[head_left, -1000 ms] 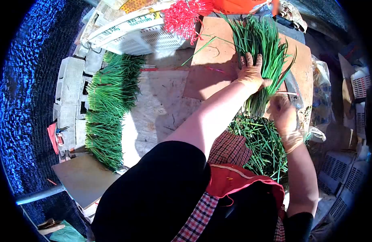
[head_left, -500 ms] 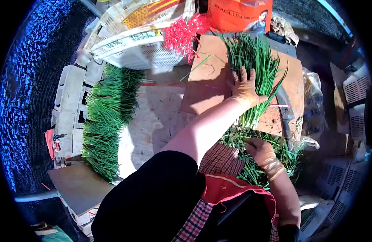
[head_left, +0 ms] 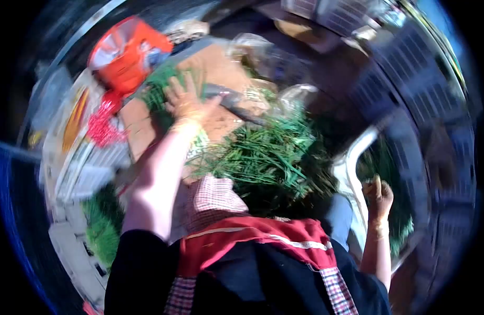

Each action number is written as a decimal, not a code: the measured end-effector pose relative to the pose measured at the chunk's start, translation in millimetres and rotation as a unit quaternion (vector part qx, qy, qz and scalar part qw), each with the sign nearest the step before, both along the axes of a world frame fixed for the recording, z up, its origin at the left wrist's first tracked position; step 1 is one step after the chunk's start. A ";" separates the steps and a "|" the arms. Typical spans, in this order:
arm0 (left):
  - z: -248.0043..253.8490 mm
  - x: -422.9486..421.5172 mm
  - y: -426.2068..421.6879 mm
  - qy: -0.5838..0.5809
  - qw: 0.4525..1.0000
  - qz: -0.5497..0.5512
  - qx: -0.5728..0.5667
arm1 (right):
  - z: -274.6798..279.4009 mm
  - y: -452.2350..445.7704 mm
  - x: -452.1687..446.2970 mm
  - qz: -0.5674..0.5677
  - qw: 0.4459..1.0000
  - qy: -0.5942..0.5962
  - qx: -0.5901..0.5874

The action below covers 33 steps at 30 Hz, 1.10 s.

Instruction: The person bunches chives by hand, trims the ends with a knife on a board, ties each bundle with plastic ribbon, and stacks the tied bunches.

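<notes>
hands: two; the left hand (head_left: 188, 105) lies flat with its fingers spread wide, and the right hand (head_left: 379, 197) is curled up, so i cannot tell if it holds anything.
chives: one chive bunch (head_left: 159, 86), long and green, under the left hand on one flat brown board (head_left: 221, 63).
knife: one knife (head_left: 229, 100), blurry, on the board.
leaf pile: one loose leaf pile (head_left: 273, 152), messy and stringy, near the board.
what changed: the right hand was over the leaf pile; now it is by one white tub (head_left: 351, 163). the left hand stays put.
bright things: one shiny orange bag (head_left: 129, 58), one crinkly red clump of ties (head_left: 106, 126).
</notes>
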<state>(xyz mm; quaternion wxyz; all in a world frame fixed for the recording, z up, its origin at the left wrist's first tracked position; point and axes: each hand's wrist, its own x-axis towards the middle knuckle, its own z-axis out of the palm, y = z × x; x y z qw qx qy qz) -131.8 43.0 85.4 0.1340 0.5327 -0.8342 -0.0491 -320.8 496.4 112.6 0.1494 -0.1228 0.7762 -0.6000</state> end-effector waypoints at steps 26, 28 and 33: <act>-35.7 -229.0 289.9 0.012 0.886 -0.412 0.211 | -178.2 -5.2 -331.2 0.067 0.859 0.183 0.474; -37.4 -229.9 287.7 0.039 0.877 -0.431 0.211 | -159.1 -22.0 -339.0 0.104 0.835 0.123 0.526; -36.3 -230.9 286.3 0.023 0.877 -0.415 0.241 | -177.7 -24.4 -343.9 0.201 0.712 0.067 0.669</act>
